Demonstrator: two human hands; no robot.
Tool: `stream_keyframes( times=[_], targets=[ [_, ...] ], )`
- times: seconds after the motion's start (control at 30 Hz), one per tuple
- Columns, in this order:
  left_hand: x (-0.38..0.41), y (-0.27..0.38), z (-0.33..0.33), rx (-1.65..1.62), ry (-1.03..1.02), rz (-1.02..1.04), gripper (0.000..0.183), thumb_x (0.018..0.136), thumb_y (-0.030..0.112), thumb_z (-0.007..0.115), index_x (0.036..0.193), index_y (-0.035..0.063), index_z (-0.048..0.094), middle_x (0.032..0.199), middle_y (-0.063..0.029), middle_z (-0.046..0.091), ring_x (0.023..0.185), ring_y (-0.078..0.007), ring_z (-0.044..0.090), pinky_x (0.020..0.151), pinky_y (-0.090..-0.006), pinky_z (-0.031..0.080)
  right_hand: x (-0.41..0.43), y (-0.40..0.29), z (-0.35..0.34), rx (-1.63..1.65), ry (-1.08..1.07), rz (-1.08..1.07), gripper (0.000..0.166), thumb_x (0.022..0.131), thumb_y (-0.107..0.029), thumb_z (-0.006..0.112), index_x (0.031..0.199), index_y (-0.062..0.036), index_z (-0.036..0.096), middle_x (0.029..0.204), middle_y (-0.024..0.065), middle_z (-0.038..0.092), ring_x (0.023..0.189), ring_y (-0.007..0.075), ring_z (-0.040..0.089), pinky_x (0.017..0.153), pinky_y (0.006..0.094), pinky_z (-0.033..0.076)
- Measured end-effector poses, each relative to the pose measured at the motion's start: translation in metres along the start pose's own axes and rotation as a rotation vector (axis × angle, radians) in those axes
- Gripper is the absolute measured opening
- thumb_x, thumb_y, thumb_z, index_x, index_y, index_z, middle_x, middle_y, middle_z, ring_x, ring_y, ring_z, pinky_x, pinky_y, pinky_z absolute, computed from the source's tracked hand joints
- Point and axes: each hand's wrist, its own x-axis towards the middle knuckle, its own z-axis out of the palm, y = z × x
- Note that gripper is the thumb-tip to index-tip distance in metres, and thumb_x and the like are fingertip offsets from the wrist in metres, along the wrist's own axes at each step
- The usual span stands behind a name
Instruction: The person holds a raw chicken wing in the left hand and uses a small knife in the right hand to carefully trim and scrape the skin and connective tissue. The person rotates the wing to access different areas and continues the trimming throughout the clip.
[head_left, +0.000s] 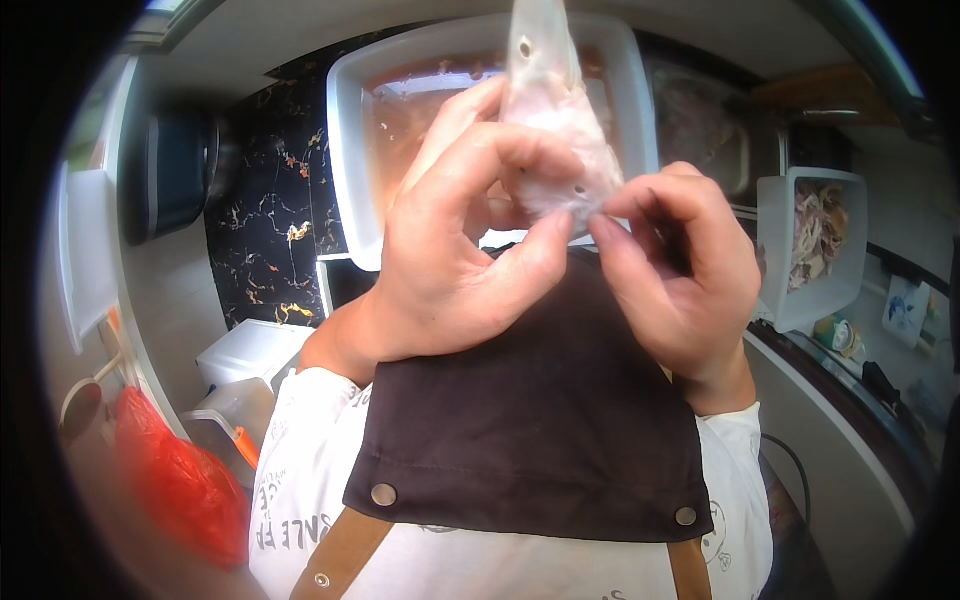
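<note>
A pale plucked duck head (551, 112) is held up close to the camera, its bill pointing away from me and a nostril hole showing. My left hand (465, 247) wraps around it from the left, with the thumb near the small eye opening. At the lower right edge of the head, the thumb and forefinger of my right hand (682, 262) pinch the fluffy skin. Dark, thin shapes inside the right palm are too unclear to name. Beneath the head stands a white plastic tub (349, 150) of reddish-brown water (394, 124), partly covered by my hands.
On the right, a white tub (786, 292) holds pale poultry pieces (817, 232). A blurred clear container (739, 161) lies beyond the water tub. Black marbled counter (262, 195) extends leftward. A dark bin (180, 176), clear boxes (247, 352) and a red plastic bag (180, 487) are at left.
</note>
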Motion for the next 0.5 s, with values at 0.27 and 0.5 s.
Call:
stream_keyframes(
  times=[0.27,0.5],
  targets=[
    [0.0,0.002,0.008,0.04,0.123,0.099,0.035,0.083,-0.01,0.063,0.117,-0.0076,0.055,0.149,-0.0238,0.031,0.119,-0.0214,0.056,0.088,-0.0294,0.054,-0.009,-0.002,0.009,-0.072,-0.102,0.037,0.01,0.093,-0.005,0.065,0.098,0.0024,0.06,0.08,0.0153,0.06,0.062,0.0337,0.06,0.056,0.037,0.048],
    [-0.005,-0.004,0.002,0.039,0.139,0.113,0.036,0.083,-0.012,0.062,0.118,-0.0085,0.054,0.151,-0.0233,0.027,0.118,-0.0223,0.057,0.089,-0.0301,0.053,-0.012,0.004,0.015,-0.345,-0.007,-0.083,0.007,0.092,-0.003,0.065,0.095,0.0024,0.061,0.079,0.0144,0.06,0.061,0.0322,0.06,0.053,0.037,0.047]
  ],
)
